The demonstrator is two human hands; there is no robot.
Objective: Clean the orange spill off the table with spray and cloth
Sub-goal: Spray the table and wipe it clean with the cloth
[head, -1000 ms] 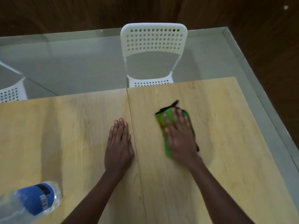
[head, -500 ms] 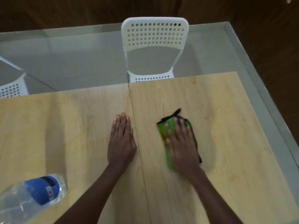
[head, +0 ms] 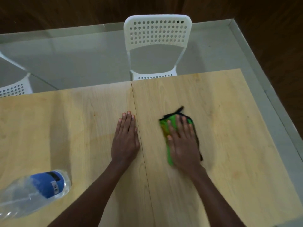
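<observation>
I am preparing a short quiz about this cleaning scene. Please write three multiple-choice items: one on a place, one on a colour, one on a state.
1. Where is the plastic bottle?
A. beside the cloth
B. near the table's left front edge
C. on the chair

2. What colour is the cloth?
A. green with dark edging
B. white
C. red

3. How is the left hand?
A. gripping the bottle
B. raised in the air
C. flat on the table, fingers straight

Answers: 1 B, it lies at lower left. 2 A, green shows around the right hand pressing on it. 3 C, the palm lies down on the wood beside the seam.
</observation>
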